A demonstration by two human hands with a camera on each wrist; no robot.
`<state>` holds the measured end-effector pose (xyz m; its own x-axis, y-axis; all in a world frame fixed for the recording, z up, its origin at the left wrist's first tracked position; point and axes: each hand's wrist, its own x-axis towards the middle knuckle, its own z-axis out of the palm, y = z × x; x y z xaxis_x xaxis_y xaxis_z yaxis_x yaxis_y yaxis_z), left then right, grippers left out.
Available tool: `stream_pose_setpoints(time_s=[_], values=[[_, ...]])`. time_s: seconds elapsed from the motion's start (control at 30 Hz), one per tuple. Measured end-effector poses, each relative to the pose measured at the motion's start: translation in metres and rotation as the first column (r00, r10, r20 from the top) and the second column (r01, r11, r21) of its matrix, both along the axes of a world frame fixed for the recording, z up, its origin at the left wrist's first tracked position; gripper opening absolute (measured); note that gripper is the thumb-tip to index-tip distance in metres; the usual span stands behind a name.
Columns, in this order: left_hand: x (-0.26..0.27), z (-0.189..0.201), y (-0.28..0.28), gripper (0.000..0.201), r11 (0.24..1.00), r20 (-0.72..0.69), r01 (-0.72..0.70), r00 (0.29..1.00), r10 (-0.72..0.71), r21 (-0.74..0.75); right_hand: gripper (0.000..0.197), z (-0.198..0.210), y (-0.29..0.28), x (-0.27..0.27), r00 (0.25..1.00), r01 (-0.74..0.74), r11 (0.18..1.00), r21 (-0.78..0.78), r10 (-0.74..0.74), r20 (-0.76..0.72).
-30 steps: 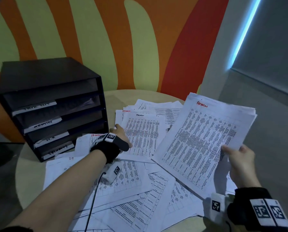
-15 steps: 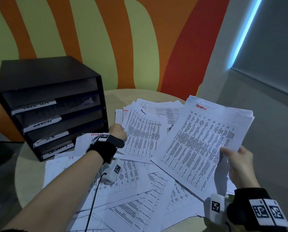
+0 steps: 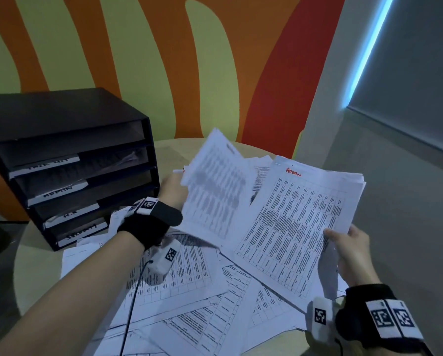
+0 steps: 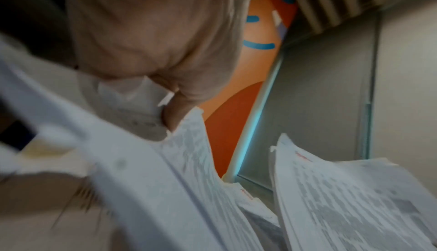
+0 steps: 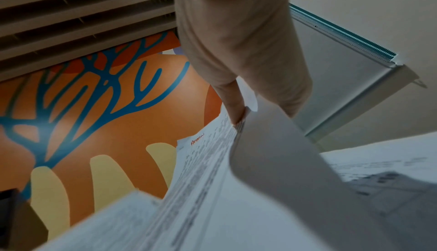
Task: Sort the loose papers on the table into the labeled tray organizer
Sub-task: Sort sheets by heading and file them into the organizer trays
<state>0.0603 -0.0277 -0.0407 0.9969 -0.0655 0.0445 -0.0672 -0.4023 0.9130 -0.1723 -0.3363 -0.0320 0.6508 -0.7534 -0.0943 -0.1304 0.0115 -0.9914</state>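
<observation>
4 labelled slots in black tray organizer (image 3: 68, 160), papers (image 3: 107, 163) inside second.

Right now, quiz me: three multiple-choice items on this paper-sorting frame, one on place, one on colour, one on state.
1. Where does the tray organizer stand relative to the loose papers?
A. at the table's far left
B. at the near right edge
C. on the floor

2. What colour is the handwritten word at the top of the stack in the right hand?
A. blue
B. red
C. green

3. What is the left hand doing?
A. resting flat on the table
B. reaching into a tray
C. holding a sheet lifted off the pile

Answers:
1 A: the head view shows the black organizer left of the paper pile, near the wall.
2 B: "Admin" is written in red at the stack's top.
3 C: the sheet is raised and tilted above the pile, its left edge at the hand.
</observation>
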Motion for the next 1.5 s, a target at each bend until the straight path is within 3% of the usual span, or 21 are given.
stream_pose_setpoints(time_s=[0.07,0.13,0.2,0.3,0.43,0.6,0.73,0.77,0.83,0.93,1.03,1.13,1.23,1.3,1.4,1.47,1.5], values=[[0.000,0.026,0.009,0.028,0.990,0.118,-0.098,0.987,0.110,-0.103,0.026,-0.003,-0.002,0.001,1.000,0.013,1.000,-0.001,-0.013,-0.019],[-0.016,0.064,0.016,0.035,0.966,0.187,-0.073,0.975,0.122,-0.249,0.025,-0.004,-0.003,0.001,0.999,0.019,1.000,0.004,-0.019,-0.028],[-0.028,0.086,0.023,0.034,0.938,0.183,-0.030,0.978,0.099,-0.344,0.025,-0.003,-0.003,0.001,0.999,0.013,1.000,0.017,-0.012,-0.035],[-0.048,0.095,0.019,0.027,0.941,0.118,0.018,0.993,0.023,-0.337,0.024,-0.002,-0.001,0.002,1.000,-0.004,0.998,0.057,0.005,-0.020],[-0.076,0.075,-0.007,0.020,0.957,-0.052,0.134,0.987,-0.152,-0.257,0.021,0.002,0.004,0.004,0.999,-0.050,0.993,0.109,0.050,0.003],[-0.101,0.038,-0.040,0.023,0.938,-0.264,0.277,0.908,-0.327,-0.208,0.027,0.019,0.019,0.000,0.986,-0.146,0.982,0.120,0.134,0.098],[-0.110,0.021,-0.059,0.036,0.897,-0.308,0.238,0.880,-0.361,-0.372,0.015,0.031,0.026,-0.003,0.975,-0.170,0.984,0.058,0.159,0.153],[-0.110,0.018,-0.061,0.037,0.885,-0.300,0.245,0.876,-0.377,-0.396,0.022,0.035,0.030,-0.003,0.975,-0.152,0.986,0.064,0.138,0.176],[-0.111,0.015,-0.065,0.030,0.902,-0.216,0.313,0.898,-0.383,-0.299,0.034,0.039,0.034,-0.002,0.962,-0.142,0.988,0.061,0.123,0.245],[-0.114,0.023,-0.071,0.029,0.918,-0.062,0.324,0.936,-0.346,-0.230,0.019,0.044,0.044,-0.001,0.958,-0.149,0.977,-0.154,0.181,0.223],[-0.113,0.040,-0.069,0.025,0.929,0.117,0.339,0.939,-0.324,-0.150,0.034,0.055,0.049,0.003,0.959,-0.110,0.955,-0.274,0.174,0.222],[-0.110,0.061,-0.062,0.023,0.894,0.228,0.368,0.922,-0.314,-0.257,0.029,0.075,0.052,0.009,0.925,-0.079,0.949,-0.306,0.185,0.333],[-0.105,0.078,-0.049,0.045,0.890,0.255,0.322,0.935,-0.246,-0.323,0.021,0.084,0.059,0.011,0.881,-0.118,0.930,-0.348,0.260,0.396],[-0.102,0.078,-0.040,0.051,0.852,0.224,0.315,0.945,-0.240,-0.418,0.022,0.080,0.066,0.011,0.879,-0.192,0.925,-0.327,0.310,0.362],[-0.095,0.060,-0.033,0.031,0.850,0.150,0.347,0.938,-0.314,-0.397,0.037,0.064,0.070,0.011,0.894,-0.312,0.906,-0.287,0.382,0.235],[-0.091,0.051,-0.033,0.008,0.901,0.172,0.333,0.940,-0.294,-0.277,0.045,0.063,0.070,0.011,0.908,-0.299,0.916,-0.266,0.359,0.216],[-0.089,0.051,-0.034,0.006,0.915,0.201,0.316,0.941,-0.271,-0.250,0.054,0.067,0.068,0.011,0.919,-0.252,0.920,-0.299,0.324,0.223]])
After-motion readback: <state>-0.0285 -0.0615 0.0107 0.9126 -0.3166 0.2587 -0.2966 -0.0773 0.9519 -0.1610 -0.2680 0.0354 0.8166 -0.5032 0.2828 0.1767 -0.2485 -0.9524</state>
